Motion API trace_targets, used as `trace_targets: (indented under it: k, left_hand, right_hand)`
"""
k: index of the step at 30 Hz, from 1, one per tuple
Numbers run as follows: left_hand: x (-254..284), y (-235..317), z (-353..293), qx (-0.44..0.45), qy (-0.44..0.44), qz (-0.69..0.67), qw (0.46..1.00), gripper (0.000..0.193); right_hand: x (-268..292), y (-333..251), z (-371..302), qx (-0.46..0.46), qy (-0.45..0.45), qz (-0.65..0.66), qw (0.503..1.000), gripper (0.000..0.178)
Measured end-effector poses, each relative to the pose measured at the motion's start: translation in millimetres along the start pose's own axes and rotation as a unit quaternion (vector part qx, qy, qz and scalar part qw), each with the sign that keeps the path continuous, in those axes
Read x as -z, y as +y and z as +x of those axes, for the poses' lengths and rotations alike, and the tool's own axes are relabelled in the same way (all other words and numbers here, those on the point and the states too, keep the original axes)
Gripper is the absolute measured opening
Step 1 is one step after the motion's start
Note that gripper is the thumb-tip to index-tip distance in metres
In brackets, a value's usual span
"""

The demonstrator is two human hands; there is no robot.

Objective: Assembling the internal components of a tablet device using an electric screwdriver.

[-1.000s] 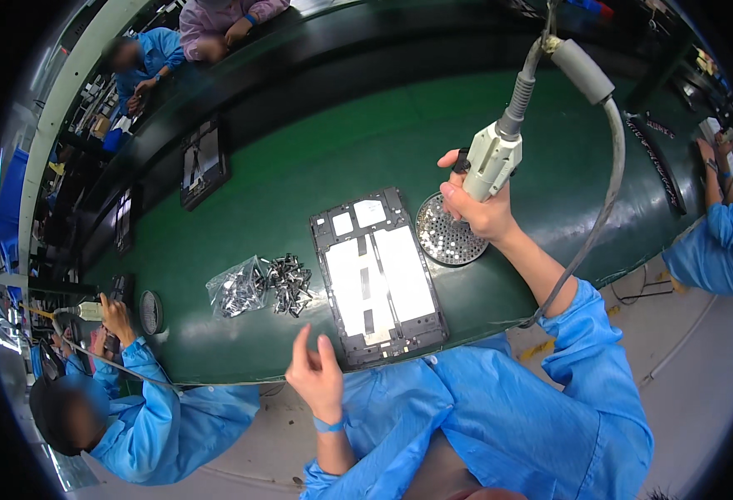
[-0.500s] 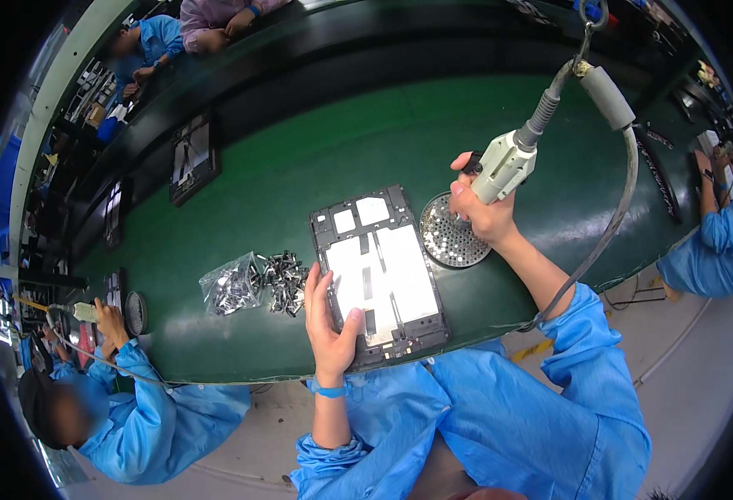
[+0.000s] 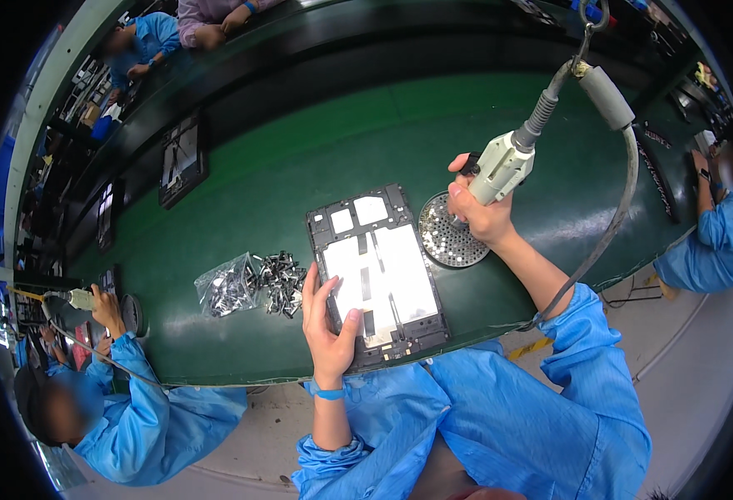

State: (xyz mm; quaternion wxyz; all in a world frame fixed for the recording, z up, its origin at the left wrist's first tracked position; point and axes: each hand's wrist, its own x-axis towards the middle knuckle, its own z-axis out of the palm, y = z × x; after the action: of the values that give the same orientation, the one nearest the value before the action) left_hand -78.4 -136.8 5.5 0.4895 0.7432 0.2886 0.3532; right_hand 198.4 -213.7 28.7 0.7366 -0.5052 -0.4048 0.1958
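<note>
The flat black rectangular device frame with pale silvery panels (image 3: 379, 279) lies on the green work surface (image 3: 300, 158), one short end at the edge nearest the person, so both hands can get to it without stretching

The left hand (image 3: 326, 321) lies on the frame's near left corner, fingers spread along its left edge and the thumb pressed on its face; the hand is open and flat, more a pinning hold than a clasp, which seems meant to keep the frame from sliding

The right hand (image 3: 476, 212) is wrapped tight around the off-white powered screwdriver (image 3: 504, 167), just right of the frame's far end. A grey hose and cable (image 3: 608, 100) run up from the tool, apparently so its weight hangs from above. Its tip points down at the round perforated metal screw dish (image 3: 451, 236), which sits touching or nearly touching the frame's right edge, close enough to pick up screws at once

Left of the frame, a crumpled clear plastic bag (image 3: 226, 285) and a loose heap of small dark metal parts (image 3: 281, 282) lie within the left hand's reach. Well left of the frame, another worker in a blue coat (image 3: 145, 400) holds a similar tool
</note>
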Motion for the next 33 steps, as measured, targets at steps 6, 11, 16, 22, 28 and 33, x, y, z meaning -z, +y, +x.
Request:
trace_targets:
  k: [6, 11, 16, 22, 28, 33]
  left_hand:
    - [0, 3, 0, 0.003, -0.001, 0.007, 1.0, 0.045]
    - [1, 4, 1, -0.007, -0.008, 0.034, 0.999, 0.044]
    - [1, 3, 0, -0.007, -0.009, 0.033, 0.999, 0.043]
    - [3, 3, 0, -0.013, -0.018, 0.052, 0.998, 0.043]
    - [2, 7, 0, -0.034, -0.039, 0.071, 0.996, 0.046]
    - [8, 11, 0, -0.029, -0.029, 0.071, 0.997, 0.044]
  right_hand:
    - [1, 5, -2, -0.008, -0.011, 0.003, 1.0, 0.025]
    - [13, 6, 3, -0.046, -0.102, 0.116, 0.987, 0.024]
    - [-11, -1, -5, -0.021, 0.082, 0.032, 0.996, 0.023]
    - [0, 7, -3, -0.037, -0.034, 0.039, 0.998, 0.024]
    - [1, 10, -5, -0.005, -0.014, 0.005, 1.0, 0.031]
    - [1, 11, -2, 0.027, -0.029, -0.005, 0.999, 0.042]
